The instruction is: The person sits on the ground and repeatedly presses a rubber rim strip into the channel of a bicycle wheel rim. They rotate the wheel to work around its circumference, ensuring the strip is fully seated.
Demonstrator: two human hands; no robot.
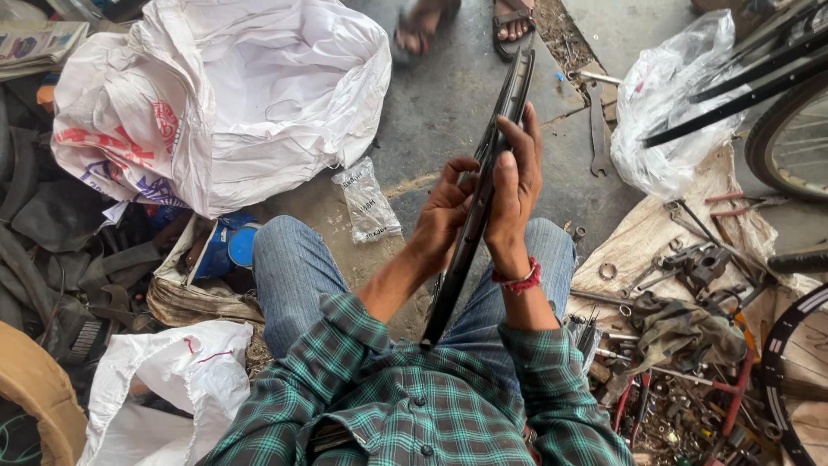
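Note:
A black bicycle wheel rim [511,95] stands on edge between my knees, running from my lap up toward the far floor. My left hand [445,210] presses against its left side with fingers curled on the rim's edge. My right hand [516,181] grips the rim from the right, fingers stretched along it, a red thread band on the wrist. I sit in blue jeans and a green checked shirt.
A big white sack [241,95] lies at the upper left, a small clear packet [367,200] on the floor beside it. A clear plastic bag [668,103], a spanner [598,129], scattered tools [690,285] and bicycle wheels [789,138] crowd the right. Another person's sandalled feet [466,22] stand ahead.

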